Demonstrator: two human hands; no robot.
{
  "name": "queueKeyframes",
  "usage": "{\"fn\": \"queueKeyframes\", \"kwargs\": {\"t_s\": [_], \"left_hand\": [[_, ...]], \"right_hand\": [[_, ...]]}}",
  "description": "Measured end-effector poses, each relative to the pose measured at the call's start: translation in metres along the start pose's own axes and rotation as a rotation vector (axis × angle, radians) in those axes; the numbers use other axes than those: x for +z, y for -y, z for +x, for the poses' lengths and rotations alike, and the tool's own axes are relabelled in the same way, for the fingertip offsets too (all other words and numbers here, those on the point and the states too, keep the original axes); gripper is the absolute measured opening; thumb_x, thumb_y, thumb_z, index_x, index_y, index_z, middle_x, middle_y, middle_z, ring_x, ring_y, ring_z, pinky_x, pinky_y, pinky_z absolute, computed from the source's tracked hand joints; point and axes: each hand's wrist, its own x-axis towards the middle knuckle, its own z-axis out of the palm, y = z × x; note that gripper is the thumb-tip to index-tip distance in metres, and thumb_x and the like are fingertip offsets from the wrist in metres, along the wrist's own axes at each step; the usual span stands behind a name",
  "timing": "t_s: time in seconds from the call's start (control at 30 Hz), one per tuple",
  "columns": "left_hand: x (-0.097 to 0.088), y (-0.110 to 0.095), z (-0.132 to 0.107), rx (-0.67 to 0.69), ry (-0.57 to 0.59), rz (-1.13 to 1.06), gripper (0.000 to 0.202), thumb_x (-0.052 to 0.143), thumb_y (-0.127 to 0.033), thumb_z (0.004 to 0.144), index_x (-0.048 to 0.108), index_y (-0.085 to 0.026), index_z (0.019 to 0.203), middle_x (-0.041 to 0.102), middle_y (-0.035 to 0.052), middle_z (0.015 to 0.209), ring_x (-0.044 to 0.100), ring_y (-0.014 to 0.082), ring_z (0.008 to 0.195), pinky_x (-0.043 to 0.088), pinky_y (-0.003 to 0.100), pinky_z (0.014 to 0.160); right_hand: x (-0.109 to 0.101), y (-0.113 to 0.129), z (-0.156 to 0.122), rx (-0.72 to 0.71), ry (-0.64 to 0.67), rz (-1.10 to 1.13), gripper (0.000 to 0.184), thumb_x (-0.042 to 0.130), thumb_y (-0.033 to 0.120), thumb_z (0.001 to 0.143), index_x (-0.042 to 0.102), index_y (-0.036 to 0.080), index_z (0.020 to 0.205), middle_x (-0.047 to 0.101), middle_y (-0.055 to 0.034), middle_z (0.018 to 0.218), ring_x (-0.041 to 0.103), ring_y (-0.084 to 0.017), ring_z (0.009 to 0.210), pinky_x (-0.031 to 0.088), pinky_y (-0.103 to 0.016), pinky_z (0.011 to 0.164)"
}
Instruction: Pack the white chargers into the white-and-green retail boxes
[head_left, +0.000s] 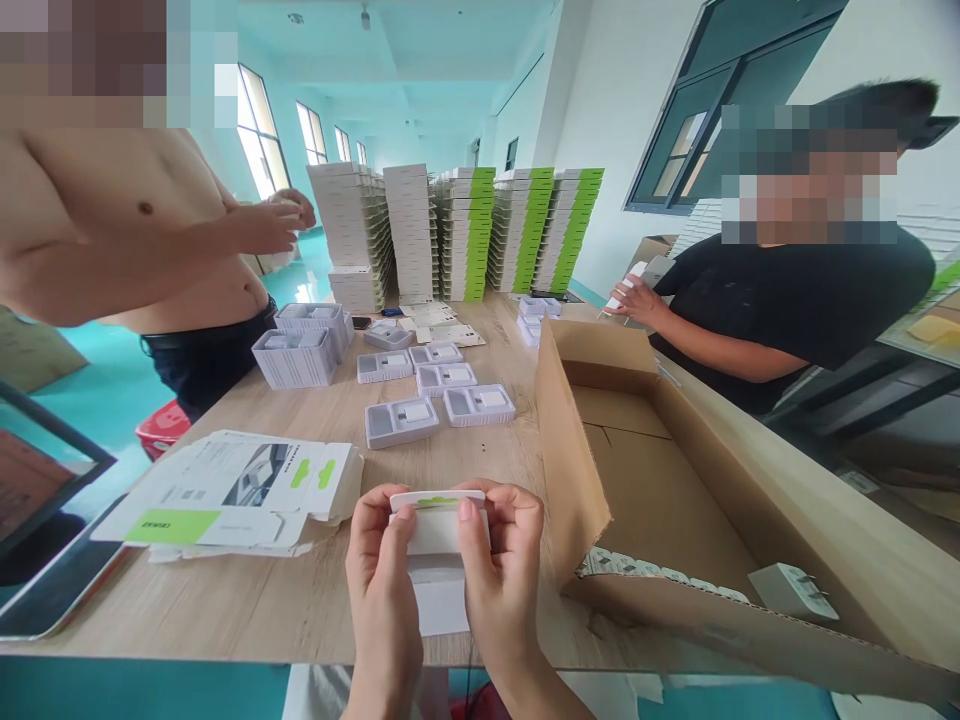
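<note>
Between my hands is a small white box (pixel 439 570) with a green-marked hang tab at its top end. My left hand (pixel 386 570) grips its left edge, thumb in front and fingers behind. On the right edge, my right hand (pixel 502 560) pinches it the same way. To the left lies a pile of flat printed cartons (pixel 247 490), white with green patches. Beyond my hands several grey trays (pixel 401 421) rest on the table, each holding a white piece.
An open cardboard box (pixel 675 480) stands right, with a white plug adapter (pixel 793 590) inside. Stacked cartons (pixel 469 235) rise at the back. A tablet (pixel 64 575) lies at the left edge. One person (pixel 180 250) stands left; another (pixel 795 310) at right holds a white box.
</note>
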Motion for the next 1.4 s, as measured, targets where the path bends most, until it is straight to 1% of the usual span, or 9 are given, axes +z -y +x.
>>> {"fn": "queueKeyframes", "kwargs": {"t_s": [0.23, 0.37, 0.47, 0.7, 0.83, 0.97, 1.13, 1.27, 1.4], "left_hand": [[-0.002, 0.001, 0.002, -0.033, 0.004, -0.02, 0.045, 0.09, -0.055, 0.068, 0.074, -0.022, 0.094, 0.071, 0.0006, 0.079, 0.062, 0.0145, 0.066, 0.048, 0.017, 0.052], [-0.003, 0.004, 0.003, -0.008, -0.008, -0.027, 0.049, 0.092, -0.055, 0.068, 0.078, -0.023, 0.103, 0.072, 0.0009, 0.085, 0.062, 0.0141, 0.072, 0.049, 0.016, 0.056], [-0.004, 0.006, 0.005, -0.005, -0.011, -0.02, 0.054, 0.092, -0.054, 0.068, 0.078, -0.024, 0.111, 0.072, -0.0001, 0.088, 0.061, 0.0128, 0.071, 0.05, 0.016, 0.058], [-0.006, 0.011, 0.007, 0.038, 0.034, -0.008, 0.032, 0.078, -0.052, 0.078, 0.073, -0.021, 0.083, 0.066, -0.0014, 0.07, 0.055, 0.0128, 0.056, 0.046, 0.02, 0.051], [-0.002, 0.009, 0.008, 0.062, -0.004, 0.058, 0.023, 0.073, -0.043, 0.077, 0.067, -0.021, 0.077, 0.062, -0.0031, 0.063, 0.051, 0.0126, 0.052, 0.045, 0.021, 0.049], [0.005, 0.011, 0.006, 0.209, -0.028, 0.202, 0.029, 0.07, -0.049, 0.081, 0.064, -0.021, 0.076, 0.063, -0.0028, 0.062, 0.053, 0.0126, 0.053, 0.046, 0.02, 0.049], [0.013, 0.012, 0.001, 0.33, -0.136, 0.304, 0.035, 0.064, -0.056, 0.086, 0.064, -0.022, 0.08, 0.061, -0.003, 0.061, 0.051, 0.0128, 0.05, 0.043, 0.022, 0.047], [0.016, 0.011, -0.001, 0.354, -0.152, 0.321, 0.056, 0.055, -0.077, 0.087, 0.063, -0.023, 0.078, 0.064, 0.0019, 0.065, 0.056, 0.0183, 0.056, 0.047, 0.03, 0.05], [0.015, 0.015, -0.002, 0.288, -0.18, 0.226, 0.072, 0.048, -0.09, 0.082, 0.068, -0.021, 0.086, 0.073, 0.0079, 0.077, 0.065, 0.0246, 0.07, 0.052, 0.037, 0.062]], "right_hand": [[-0.001, 0.005, 0.0, 0.303, 0.068, 0.136, 0.037, 0.051, 0.049, 0.103, 0.057, 0.026, 0.131, 0.071, -0.0051, 0.1, 0.069, -0.021, 0.076, 0.057, -0.03, 0.062], [0.0, 0.009, 0.005, 0.352, 0.105, 0.113, 0.027, 0.049, 0.044, 0.1, 0.065, 0.024, 0.108, 0.07, -0.0018, 0.082, 0.064, -0.02, 0.068, 0.051, -0.029, 0.058], [0.004, 0.014, 0.01, 0.387, 0.122, 0.125, 0.022, 0.046, 0.039, 0.098, 0.059, 0.025, 0.086, 0.065, 0.0014, 0.069, 0.058, -0.018, 0.059, 0.046, -0.027, 0.052], [0.009, 0.015, 0.01, 0.329, 0.091, 0.077, 0.018, 0.047, 0.035, 0.092, 0.052, 0.026, 0.076, 0.056, 0.0033, 0.061, 0.052, -0.017, 0.055, 0.045, -0.024, 0.048], [0.009, 0.006, 0.004, 0.313, 0.082, 0.128, 0.022, 0.049, 0.043, 0.097, 0.055, 0.026, 0.084, 0.061, 0.0019, 0.066, 0.056, -0.018, 0.056, 0.047, -0.025, 0.049], [0.008, 0.01, 0.004, 0.316, 0.174, 0.153, 0.018, 0.057, 0.043, 0.095, 0.061, 0.025, 0.093, 0.072, -0.0009, 0.078, 0.064, -0.019, 0.063, 0.05, -0.026, 0.053], [0.01, 0.013, 0.006, 0.271, 0.091, 0.038, 0.017, 0.05, 0.035, 0.096, 0.058, 0.025, 0.085, 0.069, -0.0001, 0.071, 0.062, -0.019, 0.063, 0.05, -0.027, 0.056], [0.01, 0.008, 0.01, 0.189, 0.061, -0.042, 0.025, 0.044, 0.039, 0.098, 0.06, 0.025, 0.084, 0.065, -0.0015, 0.066, 0.061, -0.021, 0.06, 0.051, -0.028, 0.055], [0.01, 0.007, 0.013, 0.248, 0.05, 0.055, 0.034, 0.04, 0.039, 0.098, 0.069, 0.022, 0.098, 0.076, -0.009, 0.09, 0.071, -0.024, 0.077, 0.056, -0.03, 0.062]]}}
